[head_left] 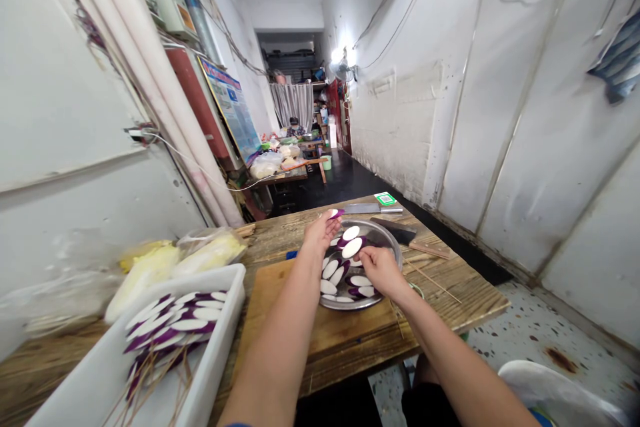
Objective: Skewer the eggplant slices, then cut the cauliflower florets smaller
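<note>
A metal bowl holds several oval eggplant slices with white flesh and purple skin. My left hand is over the bowl's left rim, its fingers curled around an eggplant slice. On the bowl's right side, my right hand pinches the edge of another eggplant slice. Whether a skewer is in either hand I cannot make out. To the left, a white plastic tub contains a pile of skewered eggplant slices, their wooden sticks pointing toward me.
Under the bowl lies a wooden cutting board on a wooden table. A knife and a cleaver rest beyond it. A thin skewer lies at right. Bagged vegetables stand behind the tub.
</note>
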Action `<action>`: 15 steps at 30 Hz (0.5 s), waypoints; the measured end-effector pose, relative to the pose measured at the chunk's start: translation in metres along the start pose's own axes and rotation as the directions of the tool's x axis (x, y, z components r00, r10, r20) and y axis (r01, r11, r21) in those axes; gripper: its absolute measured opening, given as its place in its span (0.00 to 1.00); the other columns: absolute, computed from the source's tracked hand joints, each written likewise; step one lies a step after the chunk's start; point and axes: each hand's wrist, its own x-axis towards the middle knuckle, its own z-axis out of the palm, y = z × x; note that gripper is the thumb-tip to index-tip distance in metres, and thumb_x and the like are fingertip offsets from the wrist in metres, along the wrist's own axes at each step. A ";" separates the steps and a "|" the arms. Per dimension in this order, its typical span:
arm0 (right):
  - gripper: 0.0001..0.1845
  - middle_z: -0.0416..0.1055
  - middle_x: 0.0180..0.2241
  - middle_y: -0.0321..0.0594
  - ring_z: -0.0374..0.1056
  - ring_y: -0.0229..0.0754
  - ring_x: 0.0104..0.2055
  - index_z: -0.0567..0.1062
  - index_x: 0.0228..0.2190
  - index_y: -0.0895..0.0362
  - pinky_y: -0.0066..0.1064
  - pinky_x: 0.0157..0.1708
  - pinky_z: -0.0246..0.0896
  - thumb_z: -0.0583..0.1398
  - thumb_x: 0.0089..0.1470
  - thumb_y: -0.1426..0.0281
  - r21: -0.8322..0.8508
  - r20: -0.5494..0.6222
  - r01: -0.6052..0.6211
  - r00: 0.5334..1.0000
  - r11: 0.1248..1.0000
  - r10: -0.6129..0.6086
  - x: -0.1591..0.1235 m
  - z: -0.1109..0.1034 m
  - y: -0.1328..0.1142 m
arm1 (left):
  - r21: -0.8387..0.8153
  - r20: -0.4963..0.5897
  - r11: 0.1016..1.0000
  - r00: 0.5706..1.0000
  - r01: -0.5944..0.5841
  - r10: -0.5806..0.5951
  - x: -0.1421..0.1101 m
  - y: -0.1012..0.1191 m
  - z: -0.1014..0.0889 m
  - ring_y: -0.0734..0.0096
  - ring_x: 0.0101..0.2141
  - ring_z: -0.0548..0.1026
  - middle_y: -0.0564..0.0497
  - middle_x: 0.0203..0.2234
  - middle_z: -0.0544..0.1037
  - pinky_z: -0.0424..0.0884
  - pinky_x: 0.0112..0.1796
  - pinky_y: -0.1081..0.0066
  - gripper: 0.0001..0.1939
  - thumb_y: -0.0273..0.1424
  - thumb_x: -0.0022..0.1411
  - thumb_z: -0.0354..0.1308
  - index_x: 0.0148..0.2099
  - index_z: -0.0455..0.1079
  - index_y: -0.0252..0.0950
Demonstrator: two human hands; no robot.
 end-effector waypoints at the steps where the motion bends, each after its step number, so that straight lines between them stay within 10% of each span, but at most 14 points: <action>1: 0.16 0.76 0.25 0.40 0.68 0.39 0.28 0.77 0.26 0.59 0.25 0.30 0.55 0.50 0.54 0.75 0.000 0.002 -0.004 1.000 1.000 0.004 0.000 0.000 0.000 | 0.018 -0.004 1.000 1.000 -0.020 0.020 0.001 -0.001 0.000 0.72 0.23 0.77 0.45 0.22 0.77 0.72 0.26 0.76 0.03 0.23 0.55 0.61 0.32 0.69 0.28; 15: 0.17 0.75 0.24 0.39 0.67 0.37 0.26 0.78 0.26 0.59 0.24 0.28 0.53 0.50 0.53 0.76 -0.060 0.008 -0.011 1.000 0.998 0.012 0.001 -0.001 -0.003 | 0.143 -0.032 0.987 0.996 -0.075 0.081 0.010 -0.006 -0.002 0.71 0.22 0.77 0.44 0.22 0.78 0.71 0.23 0.76 0.05 0.24 0.51 0.63 0.31 0.70 0.28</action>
